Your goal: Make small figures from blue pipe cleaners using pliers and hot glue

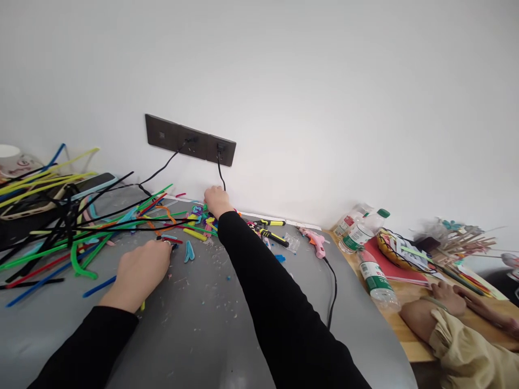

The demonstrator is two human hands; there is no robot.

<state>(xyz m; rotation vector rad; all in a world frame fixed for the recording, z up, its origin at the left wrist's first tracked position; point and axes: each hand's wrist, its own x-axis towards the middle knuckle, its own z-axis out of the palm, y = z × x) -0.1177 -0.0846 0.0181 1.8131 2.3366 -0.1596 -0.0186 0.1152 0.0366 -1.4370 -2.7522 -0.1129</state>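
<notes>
My left hand [140, 270] is closed low over the grey table [219, 335], with a ring on one finger. A small dark tip shows beyond its fingers, but I cannot make out what it is. Beside it lie a folded light-blue pipe cleaner piece [189, 251] and a yellow piece [194, 234]. Farther back, near the wall, my right hand [218, 201] is closed above a pile of short coloured pipe cleaner pieces [198, 215]; its fingertips are hidden. Right of that hand lie pliers with yellow-and-black handles [273, 236].
Long pipe cleaners [97, 229] sprawl on the left. A pink glue gun [316, 243] with a black cord lies at the right. Plastic bottles [375, 278] are on the wooden table beside another person's hand [448, 297]. Cords hang from the wall socket [190, 140].
</notes>
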